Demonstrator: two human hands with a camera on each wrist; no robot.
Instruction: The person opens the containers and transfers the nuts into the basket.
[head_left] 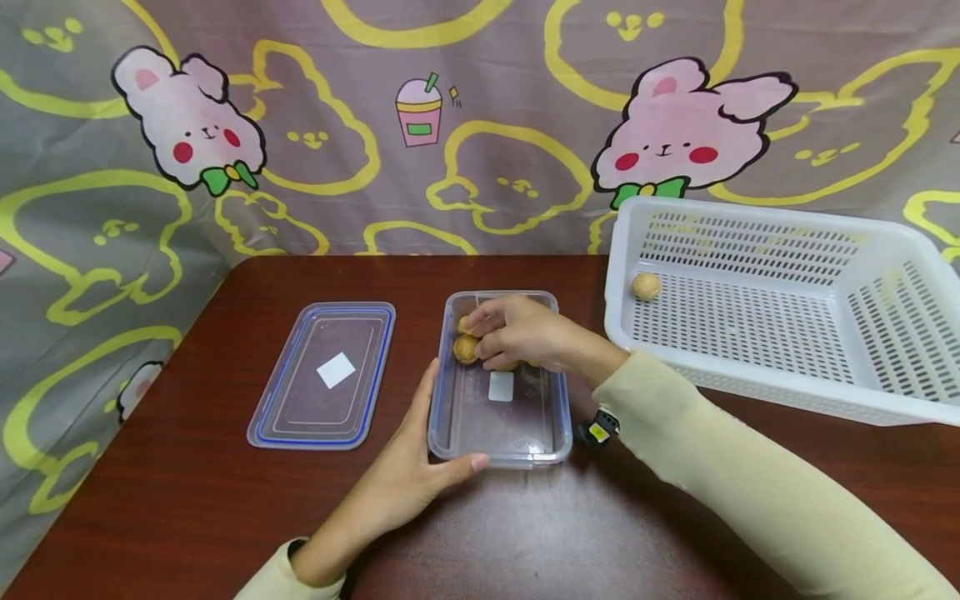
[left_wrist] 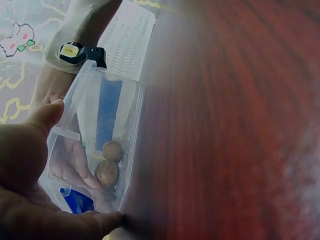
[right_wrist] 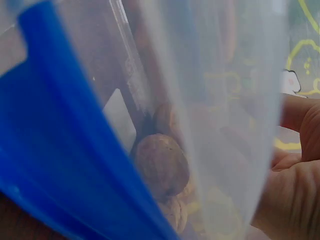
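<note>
A clear plastic container point(head_left: 498, 433) with a white label stands lidless on the table, several walnuts point(head_left: 466, 350) gathered toward its far end. My left hand point(head_left: 408, 462) grips its near left corner, thumb over the front edge and fingers along the side wall. From the right, my right hand point(head_left: 525, 333) reaches in over the wall, fingertips down among the walnuts. Whether it grasps one of them I cannot tell. Through the wall in the left wrist view, its fingers come right up to a walnut point(left_wrist: 106, 174). A blue clip flap point(right_wrist: 75, 125) fills much of the right wrist view.
A clear lid with a blue seal point(head_left: 322, 375) and a white label lies flat left of the container. At the right stands a white perforated basket point(head_left: 750, 371), with a single walnut point(head_left: 646, 287) in its left corner. A printed curtain point(head_left: 510, 100) hangs behind the table.
</note>
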